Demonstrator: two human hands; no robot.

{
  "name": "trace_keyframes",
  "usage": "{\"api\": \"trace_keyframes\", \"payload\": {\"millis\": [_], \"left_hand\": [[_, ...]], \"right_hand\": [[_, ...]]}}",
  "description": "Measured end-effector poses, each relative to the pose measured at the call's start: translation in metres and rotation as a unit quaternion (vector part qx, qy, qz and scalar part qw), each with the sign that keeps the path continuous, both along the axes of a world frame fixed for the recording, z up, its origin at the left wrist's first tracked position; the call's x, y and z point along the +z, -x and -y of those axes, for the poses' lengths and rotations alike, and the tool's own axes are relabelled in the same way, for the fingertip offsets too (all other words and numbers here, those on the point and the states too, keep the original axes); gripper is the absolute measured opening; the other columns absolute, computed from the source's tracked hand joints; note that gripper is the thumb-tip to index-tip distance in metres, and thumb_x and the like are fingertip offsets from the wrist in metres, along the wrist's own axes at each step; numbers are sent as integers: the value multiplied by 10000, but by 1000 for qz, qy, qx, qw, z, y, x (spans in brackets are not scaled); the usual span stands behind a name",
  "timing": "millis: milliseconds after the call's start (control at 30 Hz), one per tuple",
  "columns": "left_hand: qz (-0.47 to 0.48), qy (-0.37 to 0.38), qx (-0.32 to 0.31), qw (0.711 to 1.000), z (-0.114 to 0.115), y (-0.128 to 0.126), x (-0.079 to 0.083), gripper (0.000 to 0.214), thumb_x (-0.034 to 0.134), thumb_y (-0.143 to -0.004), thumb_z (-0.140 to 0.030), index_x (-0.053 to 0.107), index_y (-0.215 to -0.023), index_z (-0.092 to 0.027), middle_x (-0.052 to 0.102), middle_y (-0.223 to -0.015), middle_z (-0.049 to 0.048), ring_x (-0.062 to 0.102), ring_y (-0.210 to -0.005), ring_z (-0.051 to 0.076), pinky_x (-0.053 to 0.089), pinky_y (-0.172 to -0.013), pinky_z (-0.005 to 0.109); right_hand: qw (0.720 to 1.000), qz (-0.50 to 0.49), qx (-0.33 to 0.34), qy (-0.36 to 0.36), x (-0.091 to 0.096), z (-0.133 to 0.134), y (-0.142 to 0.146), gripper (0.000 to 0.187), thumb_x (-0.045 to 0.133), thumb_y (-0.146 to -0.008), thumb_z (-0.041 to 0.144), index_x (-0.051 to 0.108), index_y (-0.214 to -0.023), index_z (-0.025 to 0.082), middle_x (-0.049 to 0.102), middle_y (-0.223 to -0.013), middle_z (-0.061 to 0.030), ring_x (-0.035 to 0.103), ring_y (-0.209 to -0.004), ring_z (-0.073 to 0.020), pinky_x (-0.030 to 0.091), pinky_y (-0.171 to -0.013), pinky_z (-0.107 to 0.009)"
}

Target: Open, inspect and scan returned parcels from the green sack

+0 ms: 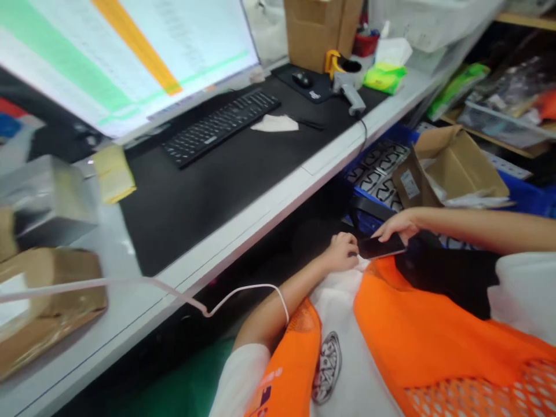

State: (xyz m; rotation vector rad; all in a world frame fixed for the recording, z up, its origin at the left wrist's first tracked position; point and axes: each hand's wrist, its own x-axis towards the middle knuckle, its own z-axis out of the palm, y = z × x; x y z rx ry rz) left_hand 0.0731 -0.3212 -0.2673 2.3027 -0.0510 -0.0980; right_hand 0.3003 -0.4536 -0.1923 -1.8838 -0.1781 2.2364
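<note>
A phone (pixel 380 247) with a dark screen lies between my two hands, just above my lap. My right hand (pixel 402 226) is closed on its far side, thumb along the edge. At the phone's left end, my left hand (pixel 342 252) has its fingers curled against it; the palm is hidden. A white cable (pixel 182 297) runs from the left edge of the view and passes over my left forearm. Where it ends cannot be made out.
On the desk (pixel 278 211) are a monitor (pixel 130 52), keyboard (pixel 221 124), mouse (pixel 302 79), barcode scanner (pixel 348 91) and yellow notes (pixel 113 172). Taped cardboard packages (pixel 56 307) sit at left. Right of my hands, an open carton (pixel 463 171) rests on blue crates.
</note>
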Motion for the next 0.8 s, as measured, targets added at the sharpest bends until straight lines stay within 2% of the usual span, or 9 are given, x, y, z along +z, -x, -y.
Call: {"api": "trace_keyframes", "payload": {"millis": [67,100,133,233,300,400,567,667,800], "left_hand": [[15,-14,28,999,4,-3,8,179,590,-844,-191,765,-880,-186,632,-1219,103,512,-1224,283,393,-1038,461],[23,-21,36,999,4,-6,11,178,599,-840,-193,773,-873,-202,640,-1198,91,529,-1197,270,407,-1026,443],[33,-28,39,998,3,-9,15,174,615,-830,-201,782,-873,-219,646,-1175,82,546,-1164,260,422,-1005,426],[67,-52,5,996,0,-14,23,160,677,-797,-255,806,-891,-244,647,-1133,94,563,-1108,280,443,-937,421],[90,-73,-26,993,0,-13,26,156,706,-788,-297,816,-886,-248,645,-1118,111,559,-1112,309,436,-923,444],[106,-96,-36,989,3,-7,25,166,708,-808,-347,824,-893,-264,647,-1111,111,563,-1127,317,424,-951,459],[114,-108,-30,987,7,0,13,247,659,-866,-399,819,-962,-237,635,-1189,101,554,-1204,302,400,-1048,455],[120,-124,-25,985,6,2,9,280,637,-888,-398,811,-972,-196,620,-1252,117,515,-1284,317,399,-1074,462],[119,-140,-16,983,4,6,8,283,651,-883,-373,811,-933,-145,601,-1299,144,499,-1315,330,417,-1073,451]], "right_hand": [[998,29,-29,-52,-14,-10,29,284,769,-688,206,736,-958,124,757,-918,-120,723,-758,-221,573,-627,-298],[988,94,-60,-102,-22,-15,45,181,747,-676,215,716,-838,139,741,-840,-104,719,-765,-227,589,-679,-323],[981,130,-51,-138,-29,-19,61,120,717,-693,237,693,-785,164,725,-803,-84,720,-813,-239,601,-752,-356],[950,223,-5,-220,-48,-27,97,113,641,-720,313,671,-751,209,710,-800,-76,694,-1015,-318,574,-935,-461],[923,280,8,-263,-60,-25,106,189,578,-728,374,685,-772,224,726,-875,-100,654,-1124,-368,532,-1020,-498],[887,318,44,-331,-77,-5,93,387,520,-740,488,747,-899,218,748,-1003,-134,644,-1164,-421,511,-1055,-530],[827,269,258,-420,-84,39,43,622,592,-815,466,678,-1340,146,629,-1418,-187,470,-1448,-383,314,-1245,-486],[799,255,333,-431,-73,39,37,580,641,-811,459,691,-1310,167,668,-1348,-180,603,-1287,-367,445,-1144,-451],[787,297,329,-429,-74,13,55,466,700,-710,491,752,-1071,201,752,-994,-108,688,-892,-310,567,-838,-387]]}}
